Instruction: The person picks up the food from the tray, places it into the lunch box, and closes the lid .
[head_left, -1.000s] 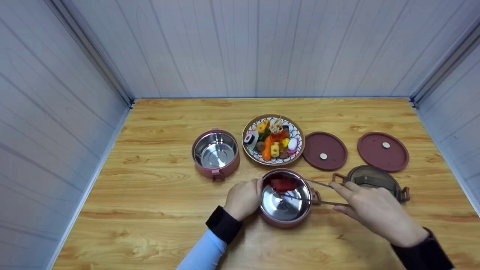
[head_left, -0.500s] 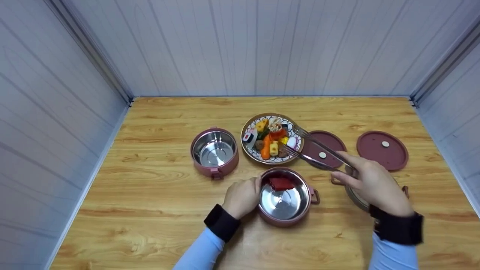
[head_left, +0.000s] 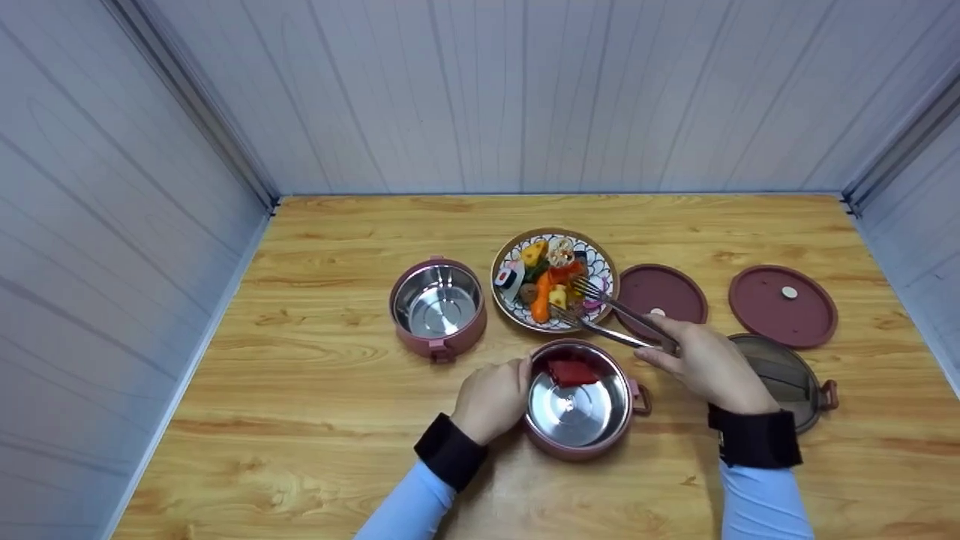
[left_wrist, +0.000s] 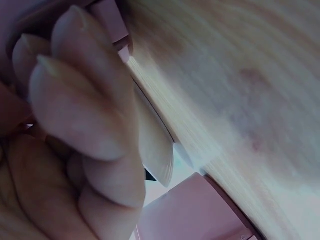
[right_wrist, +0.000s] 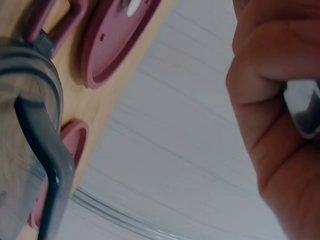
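Observation:
My left hand (head_left: pixel 491 401) grips the left side of a pink steel-lined lunch box bowl (head_left: pixel 577 450); its fingers (left_wrist: pixel 75 105) curl at the bowl's handle in the left wrist view. Inside, a dark red piece of food (head_left: pixel 572 373) lies against the far wall. Metal food tongs (head_left: pixel 616 335) with fork-like ends are held in my right hand (head_left: pixel 705 365). Their two tips stand apart over the right side of a patterned plate (head_left: pixel 598 262), close to a yellow ring-shaped piece (head_left: pixel 557 297) and a brown piece. An orange carrot-like piece (head_left: pixel 541 304) lies just left of them.
A second pink steel-lined bowl (head_left: pixel 439 349) stands left of the plate. Two dark pink lids (head_left: pixel 664 289) lie to its right. A dark see-through lid (head_left: pixel 795 375) with side clasps lies partly under the right forearm. Panels wall the table at the back and sides.
The tongs have left the red piece in the near bowl and swung up and left onto the plate, their tips drawing somewhat closer together. My left hand keeps its grip on the bowl.

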